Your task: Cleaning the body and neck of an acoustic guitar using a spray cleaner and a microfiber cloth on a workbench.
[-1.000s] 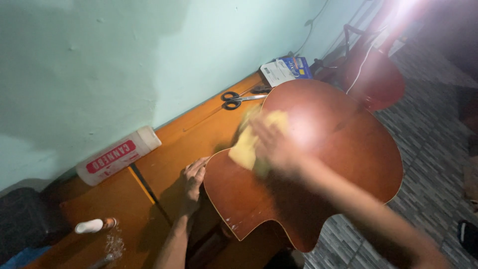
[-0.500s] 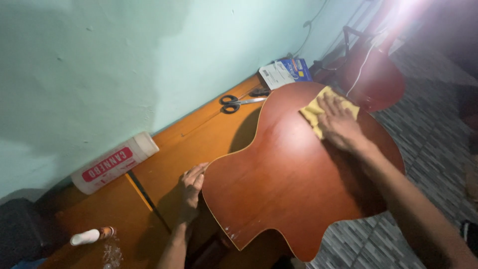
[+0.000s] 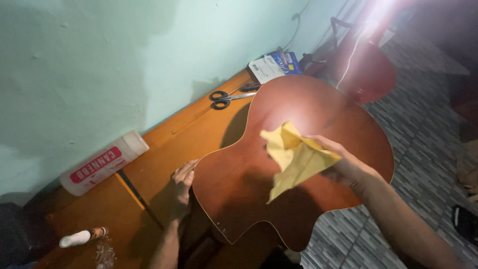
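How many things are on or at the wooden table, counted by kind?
Guitar: 1
Yellow cloth: 1
Scissors: 1
White cylinder can: 1
Small white bottle: 1
Flat packet: 1
Total: 6

We had one view only, worn on the head, looking steeply down and close over the guitar. It faced the wall beyond the fingers, floor to their right.
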